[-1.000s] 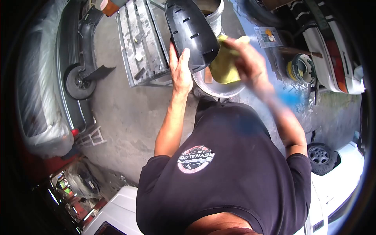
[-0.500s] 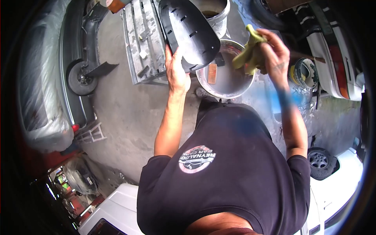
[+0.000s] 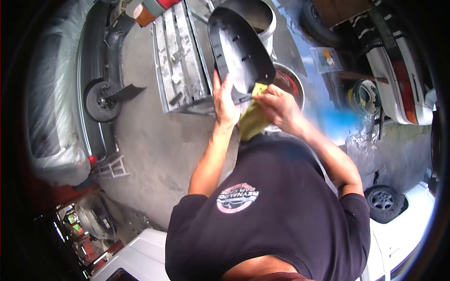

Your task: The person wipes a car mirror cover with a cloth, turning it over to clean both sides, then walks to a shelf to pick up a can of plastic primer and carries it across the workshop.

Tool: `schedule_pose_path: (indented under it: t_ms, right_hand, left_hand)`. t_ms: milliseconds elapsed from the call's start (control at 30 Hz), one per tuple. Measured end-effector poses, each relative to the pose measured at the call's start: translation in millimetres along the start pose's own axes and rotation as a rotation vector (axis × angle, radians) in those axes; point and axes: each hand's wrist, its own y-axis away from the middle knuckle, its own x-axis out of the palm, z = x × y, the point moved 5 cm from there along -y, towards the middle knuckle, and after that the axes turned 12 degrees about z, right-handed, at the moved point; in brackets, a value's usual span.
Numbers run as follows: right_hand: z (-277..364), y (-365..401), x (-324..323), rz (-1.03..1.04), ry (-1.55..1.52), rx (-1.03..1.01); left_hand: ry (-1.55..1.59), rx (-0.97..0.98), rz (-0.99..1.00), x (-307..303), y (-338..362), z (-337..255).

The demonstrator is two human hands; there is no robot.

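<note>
My left hand [image 3: 227, 104] grips the lower end of a black curved plastic shell [image 3: 253, 56], fingers on its left edge. The shell is held up with its hollow, ribbed inner side towards me, and a whitish sheen runs along it. A yellow-green cloth [image 3: 252, 122] hangs from my right hand [image 3: 282, 108], its fingers closed on the fabric. One corner of the cloth touches or nearly touches the shell's lower right rim. Behind my right hand a round tub [image 3: 300, 86] is partly hidden.
A slatted, paint-marked bench [image 3: 171, 70] stands left of the shell. Behind it is a large white bucket [image 3: 269, 37]. A smaller bucket [image 3: 364, 97] stands at right near a white car [image 3: 412, 70]. A plastic-wrapped vehicle [image 3: 51, 112] and a loose bumper [image 3: 91, 51] are at left.
My right hand has swung left and down with the cloth, from over the tub to the shell's lower edge. The shell sits slightly further right in view.
</note>
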Motion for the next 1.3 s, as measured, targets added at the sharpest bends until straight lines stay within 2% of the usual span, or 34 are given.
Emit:
schedule_pose_path:
  t_ms: [33, 67, 100, 133, 167, 200, 233, 267, 300, 367, 433, 467, 500, 567, 600, 667, 767, 867, 933, 1000, 1067, 1133, 1267, 1300]
  right_hand:
    - [28, 0, -17, 0.050, 0.298, -0.231]
    - [38, 2, -32, -0.002, 0.161, -0.196]
    - [52, 6, -41, -0.048, 0.021, -0.157]
    - [60, 9, -52, -0.163, -0.161, -0.003]
    - [77, 11, -66, -0.258, -0.132, 0.004]
    - [81, 13, -80, -0.391, -0.182, -0.027]
    - [85, 15, -94, -0.506, -0.093, -0.109]
    - [94, 13, -101, -0.549, -0.206, -0.196]
    - [107, 12, -107, -0.618, -0.132, -0.271]
    - [120, 3, -113, -0.626, -0.011, -0.356]
    - [126, -12, -108, -0.549, 0.103, -0.303]
    - [120, -25, -108, -0.535, 0.564, -0.454]
    - [102, -43, -99, -0.482, 0.673, -0.531]
    - [77, -67, -92, -0.397, 1.182, -0.491]
    - [71, -63, -88, -0.396, 1.181, -0.490]
    - [58, -64, -85, -0.292, 1.199, -0.260]
    - [54, -56, -86, -0.166, 1.168, -0.194]
    - [42, -57, -94, -0.123, 1.203, -0.218]
    - [41, -60, -100, -0.119, 1.219, -0.206]
    - [49, -61, -103, -0.276, 1.200, -0.343]
    - [50, -60, -100, -0.304, 1.214, -0.328]
    - [52, -58, -100, -0.358, 1.228, -0.307]
    - [49, -54, -106, -0.372, 1.153, -0.208]
    - [41, -53, -113, -0.273, 1.029, -0.203]
  left_hand:
    - [-0.379, 0.107, 0.135, 1, -2, 0]
    - [-0.795, 0.312, 0.191, 1, -1, -7]
    - [-0.799, 0.329, 0.184, 9, -7, -27]
    - [-0.188, 0.062, 0.104, 7, -13, -31]
    - [0.427, -0.205, 0.021, 12, -12, -28]
    - [0.382, -0.246, 0.037, 10, -10, -33]
    - [0.382, -0.245, 0.033, 5, -9, -37]
    - [0.336, -0.263, 0.089, 4, -7, -40]
    - [0.290, -0.281, 0.149, 5, -7, -42]
    - [0.314, -0.283, 0.169, 6, -3, -42]
    - [0.316, -0.292, 0.224, 13, 1, -52]
    - [0.299, -0.313, 0.237, 15, 2, -54]
    - [0.303, -0.315, 0.245, 20, 4, -58]
    - [0.306, -0.364, 0.334, 31, 9, -68]
    - [0.361, -0.382, 0.295, 35, 10, -71]
    - [0.329, -0.375, 0.297, 31, 12, -66]
    - [0.301, -0.382, 0.305, 28, 20, -60]
    - [0.307, -0.405, 0.340, 28, 19, -61]
    - [0.220, -0.471, 0.416, 27, 16, -74]
    - [0.217, -0.492, 0.456, 24, 11, -85]
    - [0.209, -0.502, 0.532, 22, 5, -89]
    - [0.185, -0.499, 0.525, 24, 5, -87]
    - [0.151, -0.549, 0.534, 22, 7, -81]
    - [0.154, -0.553, 0.537, 21, 7, -80]
